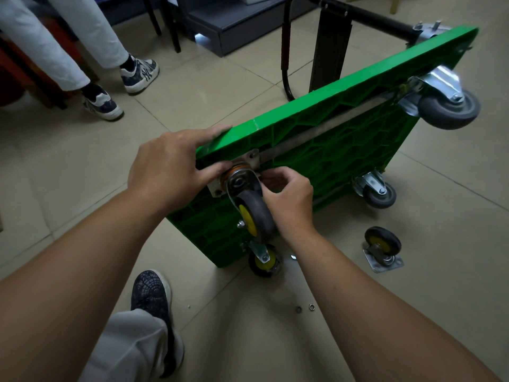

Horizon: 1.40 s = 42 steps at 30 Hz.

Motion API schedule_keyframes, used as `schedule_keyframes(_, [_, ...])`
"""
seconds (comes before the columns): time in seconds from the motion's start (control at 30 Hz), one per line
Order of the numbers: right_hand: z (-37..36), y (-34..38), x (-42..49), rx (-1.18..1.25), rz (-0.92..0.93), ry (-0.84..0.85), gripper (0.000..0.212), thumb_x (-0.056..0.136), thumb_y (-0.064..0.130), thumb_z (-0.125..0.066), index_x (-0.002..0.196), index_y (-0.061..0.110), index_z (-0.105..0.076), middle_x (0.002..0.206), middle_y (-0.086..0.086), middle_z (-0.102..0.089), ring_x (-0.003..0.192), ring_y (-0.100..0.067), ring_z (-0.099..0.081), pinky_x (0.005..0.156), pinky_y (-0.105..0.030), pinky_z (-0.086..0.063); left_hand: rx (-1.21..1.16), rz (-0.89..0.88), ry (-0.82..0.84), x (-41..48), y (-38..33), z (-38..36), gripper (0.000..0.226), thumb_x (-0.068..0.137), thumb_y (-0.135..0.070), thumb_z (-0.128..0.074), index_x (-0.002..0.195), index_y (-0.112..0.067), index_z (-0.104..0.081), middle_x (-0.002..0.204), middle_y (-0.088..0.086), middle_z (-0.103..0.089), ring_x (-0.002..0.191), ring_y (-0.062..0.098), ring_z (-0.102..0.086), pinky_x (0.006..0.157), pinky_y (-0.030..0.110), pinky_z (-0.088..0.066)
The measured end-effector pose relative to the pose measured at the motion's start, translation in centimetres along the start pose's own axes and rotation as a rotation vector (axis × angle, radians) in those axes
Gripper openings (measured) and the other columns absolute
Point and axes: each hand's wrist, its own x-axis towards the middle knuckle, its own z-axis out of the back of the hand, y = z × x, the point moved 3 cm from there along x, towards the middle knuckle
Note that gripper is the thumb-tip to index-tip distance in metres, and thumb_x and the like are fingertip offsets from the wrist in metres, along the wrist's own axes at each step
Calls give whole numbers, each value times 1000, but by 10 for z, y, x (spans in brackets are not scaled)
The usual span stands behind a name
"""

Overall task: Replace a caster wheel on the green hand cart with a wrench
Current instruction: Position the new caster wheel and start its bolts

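Two little nuts (305, 308) lie on the tiled floor (248, 340) by the person. At the near top corner of the green hand cart (330, 150), tipped on its long edge, the right hand (289, 199) pinches some small part I cannot see, just right of the yellow caster wheel (254, 213), while the left hand (170, 166) presses flat on the cart's top edge. A loose caster (382, 248) sits farther right; no wrench shows.

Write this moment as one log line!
cart: tipped on side | left hand: rests on cart edge | right hand: curled beside mounted wheel | loose wheel: on floor
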Motion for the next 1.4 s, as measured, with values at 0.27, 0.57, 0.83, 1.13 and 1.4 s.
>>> schedule_keyframes(0.27, [3,3,1,-218,334,-53,16,76,12,-81,88,12,-69,88,1,-67,86,-17,-64,77,-31,-54,-5,11,1,0,0,0,63,88,-58,-67,146,-57,-43,125,3,-72,103,34,-65,71,35,-39])
schedule_keyframes(0.57, [3,-3,4,-134,306,44,14,81,12,-78,91,16,-68,85,6,-69,80,-8,-64,74,-23,-53,-1,16,4,0,0,0,63,88,-59,-66,146,-57,-42,125,3,-72,104,34,-66,75,39,-47])
schedule_keyframes(0.83, [-2,-9,3,346,-112,41,9,89,22,-75,87,14,-74,82,-1,-75,79,-11,-71,68,-21,-53,-3,16,4,0,0,0,63,88,-58,-67,146,-57,-42,123,4,-72,103,34,-66,76,41,-49])
schedule_keyframes(1.13, [-8,-6,1,302,-392,170,29,89,41,-72,83,13,-78,79,3,-77,81,-13,-70,67,-26,-51,-4,24,-4,0,0,0,63,88,-56,-69,146,-56,-44,123,4,-72,104,35,-66,76,40,-48])
schedule_keyframes(1.4, [6,-2,7,118,-104,108,12,79,25,-84,81,17,-76,76,5,-74,71,-4,-70,63,-17,-54,-8,18,4,0,0,0,64,89,-56,-69,147,-56,-42,125,3,-71,103,33,-65,76,39,-48])
